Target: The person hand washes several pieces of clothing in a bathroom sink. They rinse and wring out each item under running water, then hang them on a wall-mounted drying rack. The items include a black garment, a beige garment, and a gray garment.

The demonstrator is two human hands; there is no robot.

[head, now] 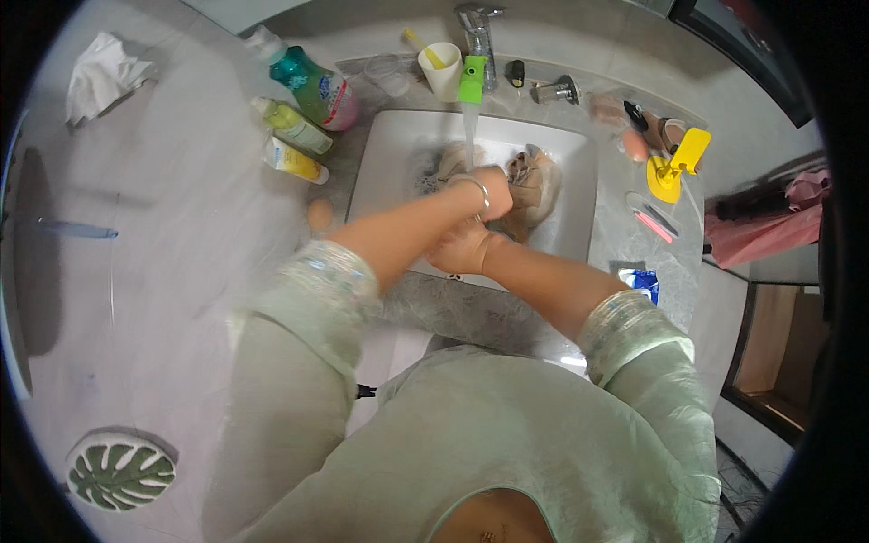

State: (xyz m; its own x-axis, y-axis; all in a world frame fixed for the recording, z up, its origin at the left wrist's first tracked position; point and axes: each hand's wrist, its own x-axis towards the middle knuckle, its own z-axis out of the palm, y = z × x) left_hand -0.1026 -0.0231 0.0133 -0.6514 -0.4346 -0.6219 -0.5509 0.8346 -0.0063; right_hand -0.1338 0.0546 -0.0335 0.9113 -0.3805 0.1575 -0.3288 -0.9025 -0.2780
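Over the white washbasin (pixel 380 146), my left hand (pixel 492 193), with a bangle at its wrist, crosses above my right hand (pixel 461 248). The two hands are close together or touching; most fingers are hidden, so I cannot tell whether either holds anything. Water runs from the chrome faucet (pixel 478 37) through a green spout extender (pixel 472 79) down to the left hand. In the basin lie a wet beige shoe or cloth item (pixel 533 190), right of my hands, and another pale one (pixel 458 161) behind them, partly hidden. Some suds show at the basin's left.
Left of the basin lie a green-and-pink pump bottle (pixel 316 91), a green bottle (pixel 295 125) and a yellow-and-white tube (pixel 297 161). A white cup (pixel 442 75) stands behind it. On the right are a yellow holder (pixel 669 175), a pink-handled tool (pixel 653 227) and a blue-and-white packet (pixel 640 285).
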